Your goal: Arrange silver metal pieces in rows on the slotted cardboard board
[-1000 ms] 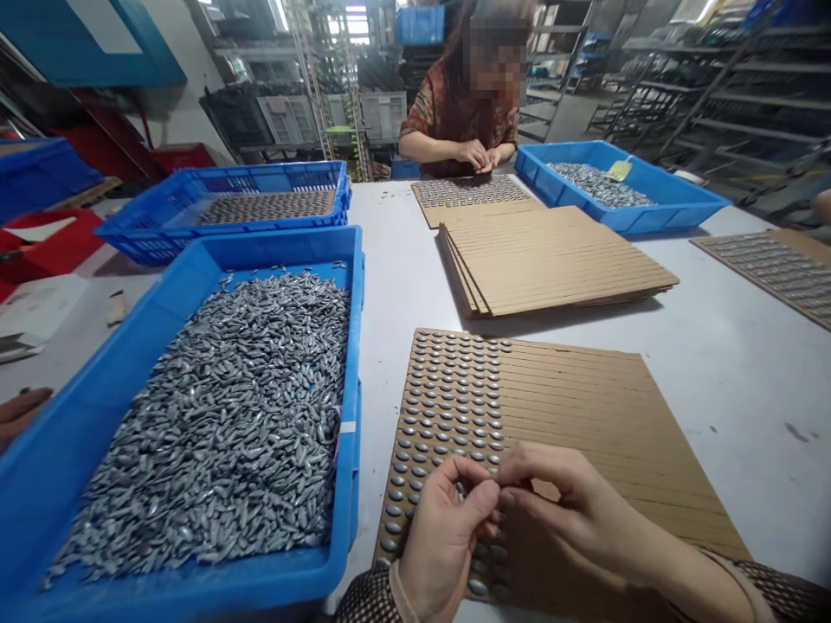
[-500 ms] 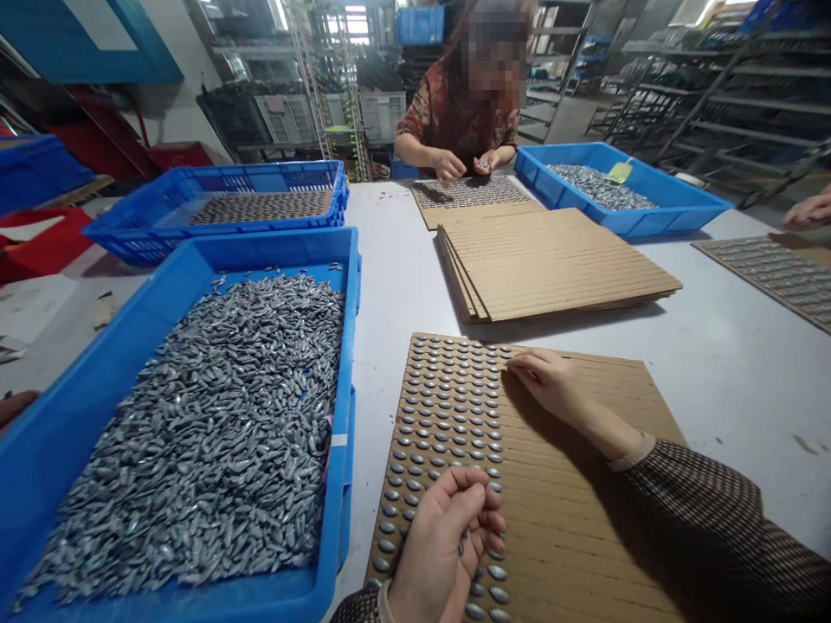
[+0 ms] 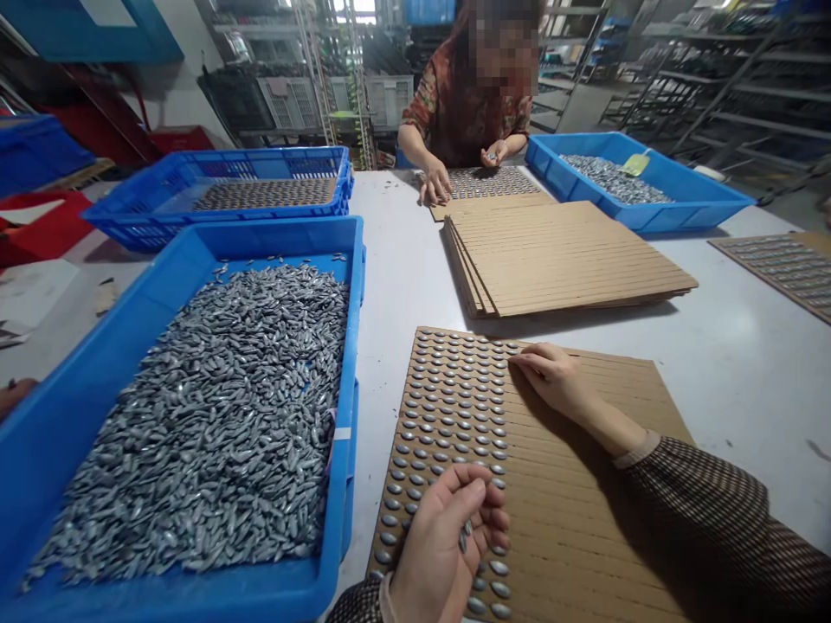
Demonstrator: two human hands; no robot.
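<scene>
left hand [image 3: 447, 541] still cups metal pieces [image 3: 465, 536], right hand [image 3: 549, 376] on cardboard [image 3: 584, 519].

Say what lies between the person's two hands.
In the head view: rows of small grey oval pieces on a slotted cardboard board, between the left hand and right hand.

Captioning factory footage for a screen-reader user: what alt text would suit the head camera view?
A person's left hand cups small grey metal pieces above a slotted cardboard sheet, its rows partly filled with such pieces, while the right hand rests on the sheet. Beside it, a blue crate is heaped with more.
</scene>
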